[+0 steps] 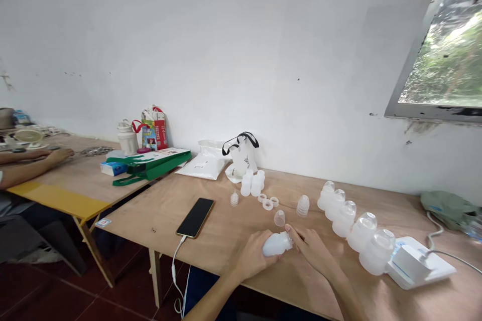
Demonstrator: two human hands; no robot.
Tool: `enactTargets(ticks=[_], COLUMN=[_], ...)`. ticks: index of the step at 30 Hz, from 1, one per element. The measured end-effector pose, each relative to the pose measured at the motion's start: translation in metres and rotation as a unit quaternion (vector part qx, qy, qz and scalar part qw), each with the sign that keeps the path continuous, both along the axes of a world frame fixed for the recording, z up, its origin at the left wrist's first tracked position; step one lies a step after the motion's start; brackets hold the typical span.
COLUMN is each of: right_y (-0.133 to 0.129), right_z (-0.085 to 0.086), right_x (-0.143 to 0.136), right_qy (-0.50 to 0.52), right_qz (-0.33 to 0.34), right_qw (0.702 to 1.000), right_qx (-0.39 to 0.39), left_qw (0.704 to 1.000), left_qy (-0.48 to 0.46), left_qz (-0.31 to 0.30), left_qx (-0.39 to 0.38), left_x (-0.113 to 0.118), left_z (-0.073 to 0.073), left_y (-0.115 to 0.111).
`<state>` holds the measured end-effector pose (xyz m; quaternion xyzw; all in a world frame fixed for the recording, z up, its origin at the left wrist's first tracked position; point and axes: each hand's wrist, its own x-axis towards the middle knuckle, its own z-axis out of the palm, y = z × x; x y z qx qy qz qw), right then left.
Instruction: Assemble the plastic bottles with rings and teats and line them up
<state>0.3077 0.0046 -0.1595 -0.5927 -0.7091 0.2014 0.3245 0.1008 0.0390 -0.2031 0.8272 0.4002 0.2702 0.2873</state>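
Observation:
My left hand (253, 252) is wrapped round a translucent white baby bottle (275, 244), which lies tilted with its neck toward the right. At the neck end, the fingers of my right hand (309, 247) are closed on the collar ring; part of it is hidden by them. A clear domed cap (279, 218) stands just beyond the bottle. Farther back are several loose white rings (267, 204), a nipple (234, 199) and a stack of clear caps (303, 205). Several capped baby bottles (344, 218) stand in a row to the right of my right hand.
Uncapped bottles (252, 183) stand by a white drawstring bag (244, 158) and a white plastic bag (205, 160). A cabled phone (195, 217) lies left; a white charger box (412, 263) sits right. Another person's arms (37, 163) rest on the neighbouring table, near a green bag (154, 166).

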Motion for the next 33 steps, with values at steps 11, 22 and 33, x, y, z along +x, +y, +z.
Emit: enactTargets(ticks=[11, 22, 33], right_y=[-0.011, -0.012, -0.013], right_z=[0.019, 0.015, 0.022], right_x=[0.032, 0.027, 0.028], right_qy=[0.077, 0.085, 0.021], right_qz=[0.131, 0.139, 0.099], right_qw=[0.984, 0.983, 0.993], right_qx=[-0.089, -0.085, -0.063], left_qw=[1.0, 1.0, 0.999], left_qy=[-0.003, -0.009, 0.009], left_qz=[0.008, -0.005, -0.014], left_qx=[-0.024, -0.015, -0.043], left_x=[0.0, 0.0, -0.004], left_z=[-0.005, 0.0, 0.009], left_y=[0.0, -0.001, -0.006])
